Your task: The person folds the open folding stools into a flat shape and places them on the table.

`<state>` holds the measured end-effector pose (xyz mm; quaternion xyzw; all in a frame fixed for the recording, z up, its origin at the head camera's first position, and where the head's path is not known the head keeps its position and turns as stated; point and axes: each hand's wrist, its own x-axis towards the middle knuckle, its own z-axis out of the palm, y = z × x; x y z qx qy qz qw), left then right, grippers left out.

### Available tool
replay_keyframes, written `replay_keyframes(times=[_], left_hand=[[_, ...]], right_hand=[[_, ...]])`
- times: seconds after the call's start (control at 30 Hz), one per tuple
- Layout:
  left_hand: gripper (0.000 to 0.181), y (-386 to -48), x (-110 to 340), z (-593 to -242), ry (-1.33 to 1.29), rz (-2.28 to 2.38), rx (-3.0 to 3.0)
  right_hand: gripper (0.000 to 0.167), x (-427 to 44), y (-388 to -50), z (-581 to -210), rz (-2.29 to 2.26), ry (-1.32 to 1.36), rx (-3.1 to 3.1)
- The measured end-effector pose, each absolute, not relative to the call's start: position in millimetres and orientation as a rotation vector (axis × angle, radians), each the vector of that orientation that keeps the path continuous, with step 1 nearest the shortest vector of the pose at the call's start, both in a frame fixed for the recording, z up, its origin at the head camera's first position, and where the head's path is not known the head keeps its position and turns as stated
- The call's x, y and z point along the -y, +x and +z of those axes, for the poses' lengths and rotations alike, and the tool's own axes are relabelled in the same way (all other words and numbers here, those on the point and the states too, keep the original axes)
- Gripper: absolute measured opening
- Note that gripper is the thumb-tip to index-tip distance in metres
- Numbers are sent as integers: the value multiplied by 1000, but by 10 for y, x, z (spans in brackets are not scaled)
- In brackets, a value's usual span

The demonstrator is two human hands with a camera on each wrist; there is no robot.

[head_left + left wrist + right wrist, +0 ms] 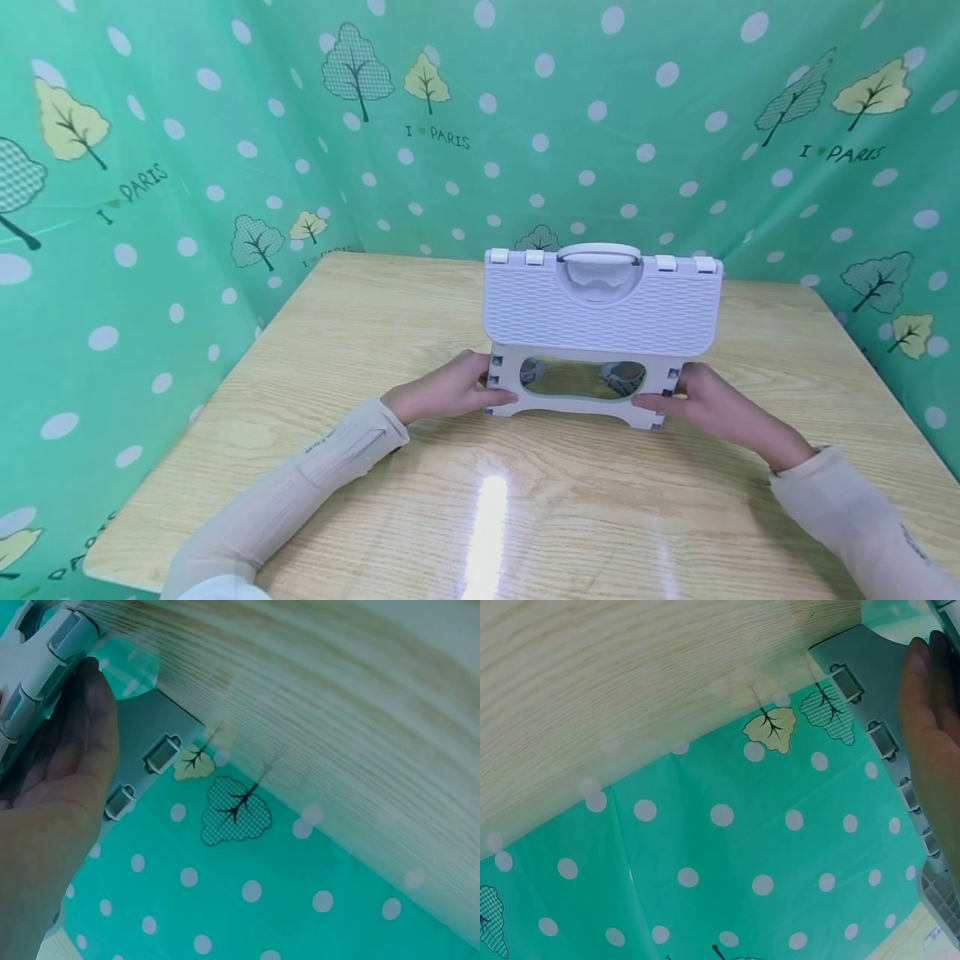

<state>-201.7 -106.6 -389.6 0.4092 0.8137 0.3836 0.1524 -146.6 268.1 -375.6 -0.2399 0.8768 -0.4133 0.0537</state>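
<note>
A white folding step stool (600, 325) stands on the table, its textured top tilted toward me and its carry handle (600, 249) along the upper edge. Below the top, the front leg panel has a wide oval cutout. At the panel's left side my left hand (459, 386) grips it, thumb in front and fingers behind. My right hand (701, 402) holds the right side likewise. In the left wrist view, the fingers (94, 727) reach into a gap between the front panel and the rear leg panel (142, 735). The right wrist view shows the other rear side (862, 682).
The stool is on a wood-grain table (337, 517) with a glossy light reflection in front. A green dotted curtain (450, 108) with printed trees hangs behind the table and along its left side.
</note>
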Motion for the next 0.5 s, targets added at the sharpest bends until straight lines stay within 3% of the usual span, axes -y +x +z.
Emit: replay_keyframes(times=[0.5], left_hand=[[45, -2019, 1066, -3904, 1167, 1101, -2328]], right_hand=[[46, -2675, -1474, -3762, -1235, -718, -2677]])
